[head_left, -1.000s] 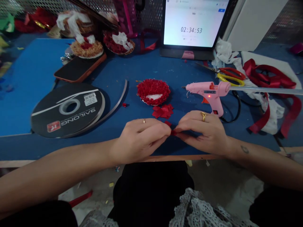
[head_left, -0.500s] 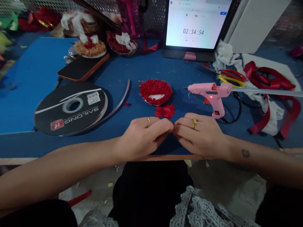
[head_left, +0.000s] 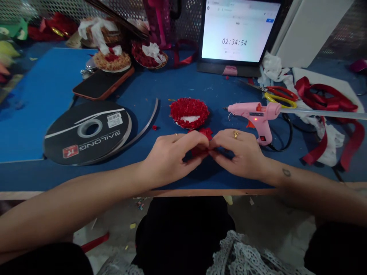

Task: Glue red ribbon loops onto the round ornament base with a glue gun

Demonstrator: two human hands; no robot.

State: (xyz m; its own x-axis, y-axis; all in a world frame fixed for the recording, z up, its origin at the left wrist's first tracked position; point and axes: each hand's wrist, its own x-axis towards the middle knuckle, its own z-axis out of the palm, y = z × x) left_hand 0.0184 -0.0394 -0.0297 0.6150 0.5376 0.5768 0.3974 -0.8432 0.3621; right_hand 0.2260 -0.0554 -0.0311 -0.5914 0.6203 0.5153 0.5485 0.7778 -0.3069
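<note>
My left hand [head_left: 174, 154] and my right hand [head_left: 239, 152] meet fingertip to fingertip near the table's front edge. Both are closed in a pinch, thumb against forefinger. Whatever is between the fingertips is too small and covered to make out. Just behind them lie red ribbon petals [head_left: 205, 133], partly hidden by my fingers. Beyond these sits a round red shaggy piece [head_left: 190, 110] with a white patch at its front. A pink glue gun [head_left: 259, 114], its light lit, lies to the right of it with a clear glue stick in its back.
A black ribbon spool [head_left: 69, 130] lies at left, its grey ribbon end [head_left: 151, 118] curling out. Behind are a phone [head_left: 103, 84], decorated round pieces [head_left: 111, 61] and a tablet [head_left: 233, 34] showing a timer. Scissors [head_left: 279, 95] and dark red ribbon [head_left: 323, 95] lie at right.
Both hands have risen slightly away from me, and their fingers have arched, with the fingertips still together. They now cover more of the red petals.
</note>
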